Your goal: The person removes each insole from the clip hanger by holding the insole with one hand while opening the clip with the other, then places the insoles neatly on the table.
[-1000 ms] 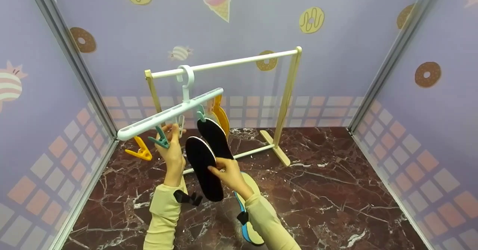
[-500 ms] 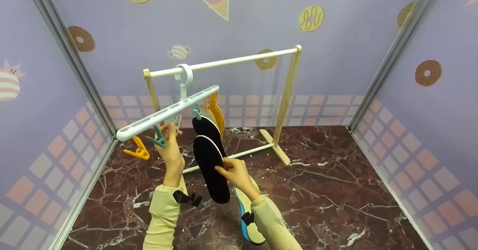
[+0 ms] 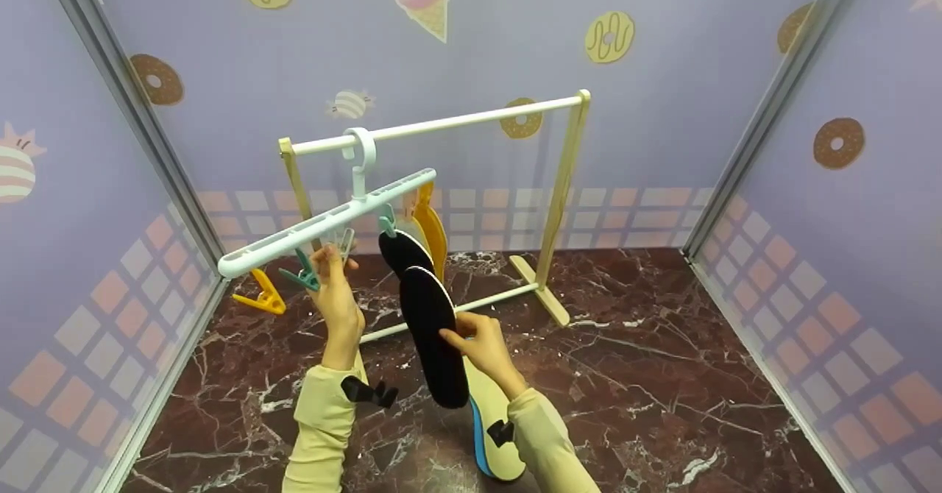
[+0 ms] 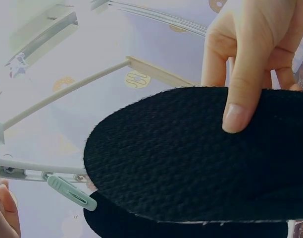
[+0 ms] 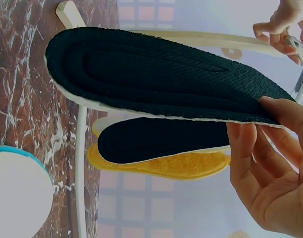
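Observation:
My right hand (image 3: 482, 346) pinches a black insole (image 3: 434, 353) by its edge, thumb on the dark face. The insole hangs upright below a pale hanger (image 3: 294, 239). Behind it, a second black insole (image 3: 397, 249) is held on the hanger by a light green clip (image 3: 387, 221). My left hand (image 3: 336, 302) pinches a clear clip (image 3: 346, 243) under the hanger bar. In the right wrist view the held insole (image 5: 141, 74) shows a moulded heel, apart from the hanging insole (image 5: 161, 141).
A yellow insole (image 3: 434, 235) hangs at the hanger's far end. A dark green clip (image 3: 300, 272) and a yellow clip (image 3: 263, 298) dangle near the close end. The hanger hooks over a wooden rack (image 3: 471, 118). A cream insole with blue edge (image 3: 497, 427) lies on the marbled surface.
My right hand has moved the black insole rightward, so it now overlaps the hanging one. My left hand stays at the clear clip; the hanger has swung slightly.

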Demonstrator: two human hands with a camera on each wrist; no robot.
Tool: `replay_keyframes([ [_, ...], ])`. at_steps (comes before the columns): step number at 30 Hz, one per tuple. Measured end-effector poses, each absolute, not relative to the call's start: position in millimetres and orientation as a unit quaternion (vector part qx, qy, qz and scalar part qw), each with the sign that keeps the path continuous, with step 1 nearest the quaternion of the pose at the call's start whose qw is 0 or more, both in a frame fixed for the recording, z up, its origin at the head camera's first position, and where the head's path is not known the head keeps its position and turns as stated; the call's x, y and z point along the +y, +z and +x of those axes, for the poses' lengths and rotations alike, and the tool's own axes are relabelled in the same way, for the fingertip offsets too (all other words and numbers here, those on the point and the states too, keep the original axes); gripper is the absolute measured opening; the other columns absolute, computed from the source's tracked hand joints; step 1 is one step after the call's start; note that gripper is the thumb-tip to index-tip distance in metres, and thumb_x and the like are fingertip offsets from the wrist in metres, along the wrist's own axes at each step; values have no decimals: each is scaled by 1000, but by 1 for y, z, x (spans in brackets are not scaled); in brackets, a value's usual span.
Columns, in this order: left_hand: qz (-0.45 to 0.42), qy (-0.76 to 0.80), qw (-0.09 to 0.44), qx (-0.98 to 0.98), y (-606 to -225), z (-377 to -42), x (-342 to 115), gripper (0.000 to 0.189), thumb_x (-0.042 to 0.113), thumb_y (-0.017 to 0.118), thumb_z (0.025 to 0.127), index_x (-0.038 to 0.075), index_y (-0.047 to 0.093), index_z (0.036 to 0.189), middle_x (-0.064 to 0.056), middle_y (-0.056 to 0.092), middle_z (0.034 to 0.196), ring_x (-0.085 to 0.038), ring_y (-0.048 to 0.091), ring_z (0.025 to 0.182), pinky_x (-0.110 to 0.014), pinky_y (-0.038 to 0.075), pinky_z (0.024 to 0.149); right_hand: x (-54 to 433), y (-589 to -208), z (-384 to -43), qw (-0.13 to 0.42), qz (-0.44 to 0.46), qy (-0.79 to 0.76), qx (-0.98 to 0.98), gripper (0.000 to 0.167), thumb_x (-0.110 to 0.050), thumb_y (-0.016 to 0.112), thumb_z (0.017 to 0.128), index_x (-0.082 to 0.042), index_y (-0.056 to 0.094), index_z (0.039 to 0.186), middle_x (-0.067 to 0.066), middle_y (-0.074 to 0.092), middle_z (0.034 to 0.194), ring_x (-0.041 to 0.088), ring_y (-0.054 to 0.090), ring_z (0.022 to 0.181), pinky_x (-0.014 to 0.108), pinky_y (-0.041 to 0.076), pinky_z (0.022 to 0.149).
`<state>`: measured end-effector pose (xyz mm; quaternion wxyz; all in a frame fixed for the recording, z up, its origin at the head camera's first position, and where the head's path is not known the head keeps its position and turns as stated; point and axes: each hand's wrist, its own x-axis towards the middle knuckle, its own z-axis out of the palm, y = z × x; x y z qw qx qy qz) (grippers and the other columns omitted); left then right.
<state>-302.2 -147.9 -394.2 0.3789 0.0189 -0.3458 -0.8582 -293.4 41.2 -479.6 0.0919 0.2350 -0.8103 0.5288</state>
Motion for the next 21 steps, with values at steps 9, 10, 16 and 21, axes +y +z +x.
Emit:
replay_keyframes([
  [9, 51, -859, 367, -354, -394, -303, -147, 9, 17, 49, 89, 13, 51, 81, 3, 66, 66, -8, 49, 51, -22, 37, 76, 53, -481, -294, 81, 209, 544, -809, 14, -12, 67, 78, 0, 66, 85, 17, 68, 74, 22, 62, 60, 9, 41, 42],
  [10, 55, -859, 365, -355, -394, -303, -147, 10, 17, 49, 89, 13, 51, 81, 4, 66, 66, -8, 49, 51, -22, 37, 76, 53, -480, -294, 80, 206, 544, -810, 13, -10, 67, 78, 1, 66, 85, 18, 67, 75, 25, 63, 61, 8, 40, 42],
  [16, 69, -862, 368, -341, -394, -305, -147, 11, 13, 48, 90, 12, 51, 80, 3, 59, 63, -7, 48, 51, -18, 40, 60, 60, -458, -279, 69, 200, 543, -813, 13, -4, 65, 78, 7, 63, 84, 22, 66, 76, 32, 62, 61, 5, 37, 41],
  [21, 85, -860, 365, -346, -394, -305, -146, 14, 12, 46, 91, 13, 51, 78, 4, 56, 62, -7, 47, 51, -17, 39, 57, 68, -456, -278, 69, 203, 541, -813, 13, -1, 66, 77, 8, 63, 85, 23, 66, 76, 32, 63, 62, 12, 44, 42],
])
